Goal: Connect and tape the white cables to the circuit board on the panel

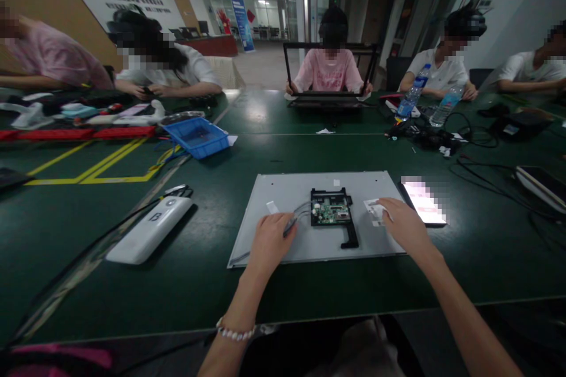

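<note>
A flat grey panel (292,188) lies on the green table in front of me. On its middle sits a green circuit board (331,212) in a black plastic frame (350,237). Thin grey cables (302,207) run from the board's left side to my left hand (270,241), whose fingers close around a dark grey piece of the cable. My right hand (404,227) rests at the panel's right side, fingers stretched out, fingertips touching a white label (374,211). Its thumb is partly hidden.
A lit phone (423,201) lies right of the panel. A white power bank (152,230) with a black cable is at left, a blue basket (194,136) farther back. Water bottles (413,93) and tangled cables stand back right. Several people sit opposite; one holds a black frame (287,68).
</note>
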{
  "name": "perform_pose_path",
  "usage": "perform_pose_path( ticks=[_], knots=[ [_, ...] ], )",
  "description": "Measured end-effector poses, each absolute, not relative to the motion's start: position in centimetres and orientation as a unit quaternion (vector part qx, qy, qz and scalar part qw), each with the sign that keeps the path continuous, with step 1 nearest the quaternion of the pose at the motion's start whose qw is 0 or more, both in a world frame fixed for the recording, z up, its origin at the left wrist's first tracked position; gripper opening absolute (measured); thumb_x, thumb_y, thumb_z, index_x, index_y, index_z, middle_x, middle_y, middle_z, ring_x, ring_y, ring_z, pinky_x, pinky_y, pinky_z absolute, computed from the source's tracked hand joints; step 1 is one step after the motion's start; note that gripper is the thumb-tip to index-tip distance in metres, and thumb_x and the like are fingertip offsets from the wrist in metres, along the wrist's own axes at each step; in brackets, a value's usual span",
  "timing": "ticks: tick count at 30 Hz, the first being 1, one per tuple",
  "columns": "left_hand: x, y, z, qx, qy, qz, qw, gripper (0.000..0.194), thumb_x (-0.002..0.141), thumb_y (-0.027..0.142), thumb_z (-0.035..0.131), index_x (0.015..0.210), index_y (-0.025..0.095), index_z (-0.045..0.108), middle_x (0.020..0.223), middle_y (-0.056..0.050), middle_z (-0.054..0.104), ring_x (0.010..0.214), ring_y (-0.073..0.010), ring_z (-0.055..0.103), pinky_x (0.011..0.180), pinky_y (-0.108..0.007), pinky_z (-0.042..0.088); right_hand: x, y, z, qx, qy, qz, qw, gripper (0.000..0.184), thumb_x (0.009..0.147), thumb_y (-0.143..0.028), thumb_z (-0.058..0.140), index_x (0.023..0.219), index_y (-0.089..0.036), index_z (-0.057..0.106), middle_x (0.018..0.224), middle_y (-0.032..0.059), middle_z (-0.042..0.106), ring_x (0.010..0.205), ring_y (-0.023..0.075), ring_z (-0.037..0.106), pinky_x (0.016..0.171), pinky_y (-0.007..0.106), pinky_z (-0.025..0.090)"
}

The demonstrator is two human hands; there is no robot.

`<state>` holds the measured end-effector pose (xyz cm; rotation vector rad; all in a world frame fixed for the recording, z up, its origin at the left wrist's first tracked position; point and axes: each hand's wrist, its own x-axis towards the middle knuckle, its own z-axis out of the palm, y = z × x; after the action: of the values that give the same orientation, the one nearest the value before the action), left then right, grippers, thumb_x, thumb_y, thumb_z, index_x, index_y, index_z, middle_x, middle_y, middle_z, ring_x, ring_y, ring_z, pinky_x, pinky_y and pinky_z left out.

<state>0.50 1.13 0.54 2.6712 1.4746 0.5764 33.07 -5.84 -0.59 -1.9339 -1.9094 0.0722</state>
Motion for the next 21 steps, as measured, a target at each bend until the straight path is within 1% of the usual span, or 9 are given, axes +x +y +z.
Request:
perform_pose_path(
  ticks=[3, 5, 8, 10, 13, 15, 17, 19, 21],
  knots=[
    [0.2, 1.3, 0.2, 0.864, 0.47, 0.181, 0.027, 0.023, 0.088, 0.02, 0.044, 0.101, 0.019, 0.062, 0.097, -0.007, 0.069, 0.091, -0.0213, 0.062, 0.087, -0.036, 0.043, 32.1, -3.6, 0.6, -0.675, -0.699, 0.065, 0.227, 0.035, 0.085, -0.019, 0.04, 0.115, -0.018, 0.059, 0.117, 0.0081, 0.061, 0.109, 0.0213, 0.054, 0.096, 0.038, 0.04],
    [-0.1, 1.5, -0.1, 0.86, 0.474, 0.187, 0.023, 0.025, 0.087, 0.016, 0.042, 0.097, 0.02, 0.064, 0.097, -0.007, 0.069, 0.091, -0.0214, 0.063, 0.089, -0.038, 0.042, 31.2, -1.5, 1.1, -0.665, -0.705, 0.087, 0.231, 0.034, 0.084, -0.017, 0.042, 0.113, -0.019, 0.061, 0.116, 0.0075, 0.062, 0.108, 0.0204, 0.055, 0.096, 0.036, 0.04],
    [-0.5, 1.7, -0.4, 0.846, 0.491, 0.208, 0.013, 0.028, 0.086, 0.014, 0.04, 0.096, 0.021, 0.065, 0.099, -0.006, 0.07, 0.092, -0.0216, 0.064, 0.095, -0.04, 0.039, 29.9, 1.7, 1.4, -0.635, -0.729, 0.102, 0.234, 0.032, 0.085, -0.018, 0.044, 0.112, -0.019, 0.061, 0.115, 0.0064, 0.063, 0.108, 0.0186, 0.055, 0.096, 0.032, 0.039],
    [-0.6, 1.7, -0.4, 0.84, 0.497, 0.217, 0.013, 0.028, 0.084, 0.013, 0.041, 0.095, 0.022, 0.066, 0.099, -0.005, 0.07, 0.092, -0.0211, 0.064, 0.095, -0.04, 0.039, 29.3, 3.7, 1.5, -0.629, -0.737, 0.106, 0.224, 0.03, 0.087, -0.02, 0.044, 0.111, -0.018, 0.062, 0.113, 0.0064, 0.064, 0.106, 0.018, 0.056, 0.094, 0.03, 0.039],
    [-0.6, 1.6, -0.1, 0.839, 0.498, 0.218, 0.011, 0.027, 0.083, 0.014, 0.042, 0.093, 0.021, 0.066, 0.094, -0.004, 0.071, 0.086, -0.0208, 0.065, 0.09, -0.038, 0.042, 28.7, 6.0, 1.8, -0.642, -0.743, 0.086, 0.17, 0.029, 0.088, -0.026, 0.046, 0.111, -0.019, 0.062, 0.112, 0.0071, 0.064, 0.103, 0.0181, 0.057, 0.09, 0.027, 0.041],
    [-0.6, 1.5, 0.2, 0.838, 0.502, 0.216, 0.005, 0.025, 0.083, 0.014, 0.042, 0.091, 0.021, 0.066, 0.089, -0.005, 0.072, 0.082, -0.0211, 0.065, 0.087, -0.037, 0.044, 28.5, 7.1, 1.9, -0.652, -0.747, 0.062, 0.114, 0.028, 0.087, -0.029, 0.05, 0.11, -0.019, 0.063, 0.111, 0.0082, 0.064, 0.102, 0.0191, 0.058, 0.086, 0.026, 0.042],
    [-0.6, 1.5, 0.3, 0.834, 0.508, 0.214, -0.001, 0.024, 0.084, 0.015, 0.042, 0.091, 0.02, 0.065, 0.088, -0.005, 0.071, 0.082, -0.0213, 0.065, 0.083, -0.035, 0.045, 28.1, 7.8, 2.0, -0.656, -0.75, 0.047, 0.074, 0.025, 0.084, -0.029, 0.054, 0.104, -0.019, 0.066, 0.108, 0.009, 0.065, 0.1, 0.0204, 0.059, 0.083, 0.026, 0.043],
    [-0.7, 1.5, 0.4, 0.827, 0.518, 0.217, -0.007, 0.024, 0.085, 0.016, 0.042, 0.092, 0.02, 0.064, 0.089, -0.006, 0.071, 0.083, -0.0212, 0.064, 0.082, -0.034, 0.046, 27.7, 8.1, 1.9, -0.658, -0.749, 0.04, 0.058, 0.021, 0.082, -0.027, 0.057, 0.098, -0.019, 0.068, 0.103, 0.0102, 0.066, 0.097, 0.022, 0.06, 0.08, 0.027, 0.044],
    [-0.8, 1.5, 0.3, 0.822, 0.525, 0.219, -0.01, 0.024, 0.085, 0.017, 0.041, 0.093, 0.02, 0.064, 0.09, -0.006, 0.07, 0.084, -0.0211, 0.064, 0.082, -0.033, 0.046, 27.3, 8.2, 1.8, -0.662, -0.748, 0.03, 0.044, 0.019, 0.082, -0.025, 0.056, 0.094, -0.017, 0.069, 0.1, 0.0124, 0.067, 0.096, 0.0237, 0.061, 0.078, 0.028, 0.044]
  ],
)
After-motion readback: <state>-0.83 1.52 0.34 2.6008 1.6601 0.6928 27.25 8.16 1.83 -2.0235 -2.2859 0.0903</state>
